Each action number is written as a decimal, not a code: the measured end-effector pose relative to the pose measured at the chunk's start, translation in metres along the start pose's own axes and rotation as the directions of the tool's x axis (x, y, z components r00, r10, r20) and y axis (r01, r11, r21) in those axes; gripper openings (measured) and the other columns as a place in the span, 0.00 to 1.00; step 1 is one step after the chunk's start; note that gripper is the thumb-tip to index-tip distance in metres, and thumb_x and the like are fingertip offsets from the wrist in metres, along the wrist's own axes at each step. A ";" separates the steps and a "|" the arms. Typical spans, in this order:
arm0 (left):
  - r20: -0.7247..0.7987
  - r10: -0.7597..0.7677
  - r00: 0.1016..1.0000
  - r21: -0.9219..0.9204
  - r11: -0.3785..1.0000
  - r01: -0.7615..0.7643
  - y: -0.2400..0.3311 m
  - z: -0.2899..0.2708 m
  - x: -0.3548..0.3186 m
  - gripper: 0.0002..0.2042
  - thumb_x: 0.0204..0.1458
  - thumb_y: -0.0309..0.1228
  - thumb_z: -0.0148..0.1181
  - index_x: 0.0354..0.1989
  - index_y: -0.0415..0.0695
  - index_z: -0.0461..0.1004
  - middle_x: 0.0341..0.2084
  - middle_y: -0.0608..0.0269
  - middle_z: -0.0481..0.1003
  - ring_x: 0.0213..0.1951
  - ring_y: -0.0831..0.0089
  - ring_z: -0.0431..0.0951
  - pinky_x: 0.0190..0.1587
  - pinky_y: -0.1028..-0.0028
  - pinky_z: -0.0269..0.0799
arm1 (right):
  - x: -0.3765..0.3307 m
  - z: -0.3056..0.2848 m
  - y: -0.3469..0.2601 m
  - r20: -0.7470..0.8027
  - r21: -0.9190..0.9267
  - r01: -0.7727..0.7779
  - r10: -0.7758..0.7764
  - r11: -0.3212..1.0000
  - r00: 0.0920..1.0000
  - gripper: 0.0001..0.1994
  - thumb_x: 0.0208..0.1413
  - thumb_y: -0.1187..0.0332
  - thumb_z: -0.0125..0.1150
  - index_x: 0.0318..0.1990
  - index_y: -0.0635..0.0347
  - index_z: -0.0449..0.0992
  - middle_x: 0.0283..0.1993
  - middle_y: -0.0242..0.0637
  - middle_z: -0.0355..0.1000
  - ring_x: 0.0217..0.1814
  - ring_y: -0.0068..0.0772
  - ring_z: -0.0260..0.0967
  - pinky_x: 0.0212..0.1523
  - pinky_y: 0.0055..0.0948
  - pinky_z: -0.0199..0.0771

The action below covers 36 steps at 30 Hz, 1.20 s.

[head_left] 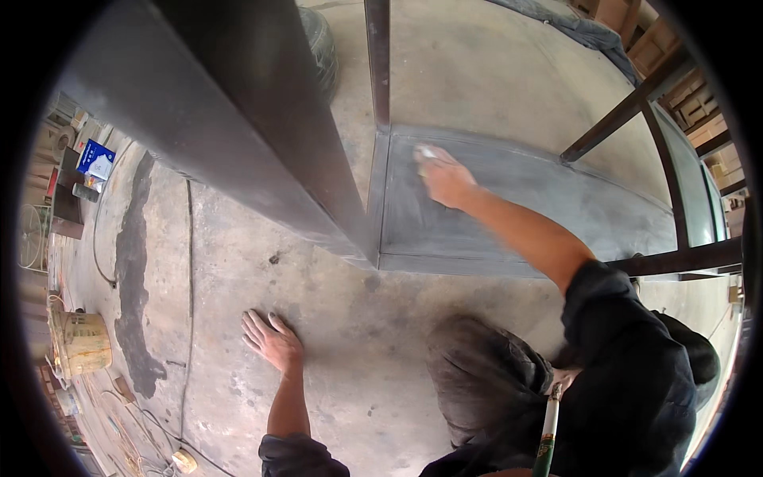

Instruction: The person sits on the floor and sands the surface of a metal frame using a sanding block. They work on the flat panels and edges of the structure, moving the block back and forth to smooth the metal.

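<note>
My right hand [445,179] presses down near the left end of a dark grey panel [509,219], its fingers closed. Something small and pale shows at its fingertips, too blurred to make out. The panel is the low board of a dark frame [380,79] and has dusty, lighter streaks on it. My left hand [272,342] lies flat on the concrete floor [358,350], fingers spread, left of the panel and nearer to me. It holds nothing.
A broad dark beam [262,119] rises at upper left. Dark bars [620,119] stand at the right. A cable [189,302] crosses the floor; a stained bucket [83,342] and blue box [96,160] are far left. A slim white-green stick [548,429] juts up below.
</note>
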<state>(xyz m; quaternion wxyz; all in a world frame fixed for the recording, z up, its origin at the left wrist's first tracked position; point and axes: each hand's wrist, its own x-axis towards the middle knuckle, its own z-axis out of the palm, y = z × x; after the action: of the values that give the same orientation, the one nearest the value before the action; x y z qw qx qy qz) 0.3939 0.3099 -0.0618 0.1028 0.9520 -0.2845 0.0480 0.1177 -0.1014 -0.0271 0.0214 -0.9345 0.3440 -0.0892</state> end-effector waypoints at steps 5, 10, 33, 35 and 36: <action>-0.016 -0.049 0.999 0.084 0.995 0.051 -0.017 -0.011 -0.003 0.30 0.67 0.46 0.40 0.71 0.38 0.54 0.71 0.49 0.55 0.73 0.57 0.49 0.74 0.54 0.40 | -0.077 -0.016 0.048 -0.017 -0.061 -0.334 0.334 0.940 0.942 0.28 0.57 0.68 0.54 0.64 0.71 0.63 0.71 0.54 0.59 0.76 0.48 0.52 0.76 0.38 0.48; 0.001 -0.010 1.000 0.007 1.000 0.010 0.018 0.003 0.006 0.30 0.67 0.46 0.40 0.71 0.38 0.54 0.71 0.50 0.55 0.73 0.58 0.49 0.74 0.55 0.40 | 0.027 0.009 -0.040 -0.054 -0.165 0.004 -0.013 0.986 0.998 0.21 0.52 0.68 0.56 0.54 0.66 0.76 0.69 0.52 0.61 0.75 0.46 0.53 0.75 0.41 0.49; -0.033 -0.026 0.999 0.047 0.999 0.027 -0.009 -0.003 0.005 0.31 0.67 0.48 0.41 0.71 0.39 0.54 0.71 0.51 0.54 0.74 0.58 0.48 0.74 0.54 0.38 | -0.094 -0.024 0.030 -0.028 -0.051 -0.223 0.222 0.973 0.975 0.28 0.59 0.69 0.51 0.65 0.75 0.60 0.68 0.56 0.62 0.74 0.52 0.54 0.75 0.39 0.49; -0.022 -0.010 1.000 0.027 1.000 0.011 -0.001 0.000 0.006 0.31 0.67 0.48 0.41 0.71 0.39 0.54 0.71 0.51 0.54 0.74 0.58 0.48 0.74 0.54 0.38 | -0.042 -0.018 -0.030 0.047 -0.104 -0.099 0.104 0.990 0.993 0.28 0.58 0.69 0.51 0.65 0.75 0.61 0.68 0.56 0.61 0.74 0.53 0.54 0.76 0.39 0.48; -0.021 -0.001 1.000 0.015 1.000 0.001 0.004 0.002 0.008 0.31 0.67 0.48 0.41 0.71 0.39 0.54 0.71 0.51 0.54 0.74 0.58 0.48 0.74 0.54 0.38 | -0.017 -0.010 -0.052 0.094 -0.145 0.018 -0.004 0.989 0.996 0.28 0.57 0.69 0.52 0.65 0.75 0.61 0.69 0.56 0.60 0.73 0.53 0.54 0.76 0.39 0.48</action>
<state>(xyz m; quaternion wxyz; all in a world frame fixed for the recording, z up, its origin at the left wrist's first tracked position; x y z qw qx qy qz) 0.3989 0.3021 -0.0614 0.0985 0.9523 -0.2824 0.0603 0.1360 -0.0507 -0.0147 -0.0316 -0.9386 0.3431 -0.0203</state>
